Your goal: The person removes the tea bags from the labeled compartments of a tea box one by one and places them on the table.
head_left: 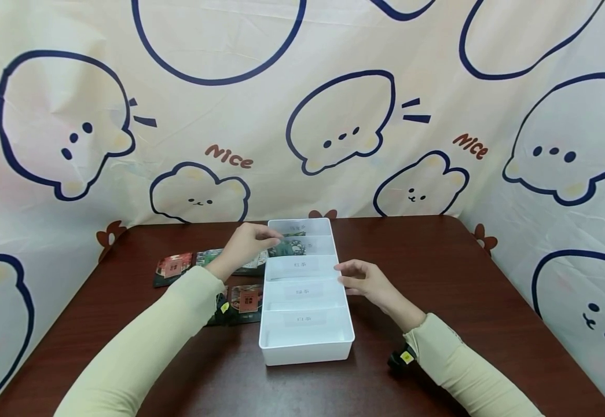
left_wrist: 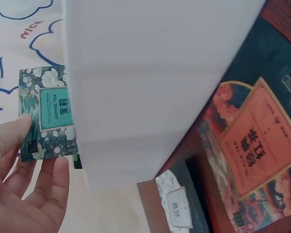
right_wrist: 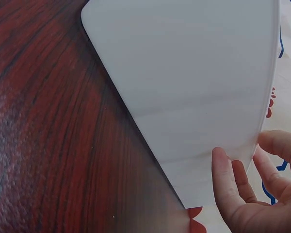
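Observation:
A long white divided box (head_left: 307, 336) stands on the table, its compartments bearing paper labels with Chinese characters. My left hand (head_left: 250, 246) is over its left rim near the far end. Between thumb and fingers it pinches a green floral jasmine tea sachet (left_wrist: 48, 114), partly hidden by the box wall in the left wrist view. In the head view, this sachet (head_left: 286, 248) shows at the second compartment from the back. My right hand (head_left: 367, 281) rests lightly curved fingers against the right rim and outer wall, also seen in the right wrist view.
Left of the box lie more tea sachets: a red black-tea one (head_left: 247, 301), another red one (head_left: 173, 267) and pale green ones (head_left: 208, 256) behind my left arm. A sachet edge (head_left: 294, 234) shows in the farthest compartment. A cartoon-print cloth (head_left: 260, 116) surrounds the table (head_left: 411, 243).

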A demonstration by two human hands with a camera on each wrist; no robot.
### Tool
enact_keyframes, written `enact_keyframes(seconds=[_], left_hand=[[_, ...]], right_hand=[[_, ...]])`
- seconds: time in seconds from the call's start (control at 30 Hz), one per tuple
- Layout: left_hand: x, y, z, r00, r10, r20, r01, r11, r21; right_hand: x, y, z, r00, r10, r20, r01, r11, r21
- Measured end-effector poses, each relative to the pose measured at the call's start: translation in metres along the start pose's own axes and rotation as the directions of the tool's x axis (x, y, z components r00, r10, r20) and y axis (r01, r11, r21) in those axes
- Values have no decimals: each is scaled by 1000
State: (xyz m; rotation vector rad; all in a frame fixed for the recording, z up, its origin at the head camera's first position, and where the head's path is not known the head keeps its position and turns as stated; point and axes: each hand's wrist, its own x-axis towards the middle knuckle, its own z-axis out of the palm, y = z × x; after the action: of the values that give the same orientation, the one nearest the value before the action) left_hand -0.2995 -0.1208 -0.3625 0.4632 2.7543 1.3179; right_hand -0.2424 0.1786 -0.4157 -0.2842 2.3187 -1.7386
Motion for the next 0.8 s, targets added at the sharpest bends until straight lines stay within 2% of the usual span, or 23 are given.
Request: enact_keyframes(seconds=[0.23, 0.47, 0.63, 0.8], left_hand=[[-2, 10, -11, 995, 61, -75, -66, 996, -61], [-6, 22, -27, 970, 149, -193, -177, 974, -141], [-12, 28, -40, 959, 163, -232, -204, 965, -167], [-24, 27, -52, 952, 165, -257, -211, 964, -164]], right_hand=[[-1, 0, -1, 1000, 7, -6, -7, 1000, 0], [0, 1, -1, 1000, -4, -4, 4, 1000, -5], [0, 1, -1, 1000, -7, -8, 7, 1000, -8], [0, 1, 0, 1000, -3, -4, 3, 1000, -1]])
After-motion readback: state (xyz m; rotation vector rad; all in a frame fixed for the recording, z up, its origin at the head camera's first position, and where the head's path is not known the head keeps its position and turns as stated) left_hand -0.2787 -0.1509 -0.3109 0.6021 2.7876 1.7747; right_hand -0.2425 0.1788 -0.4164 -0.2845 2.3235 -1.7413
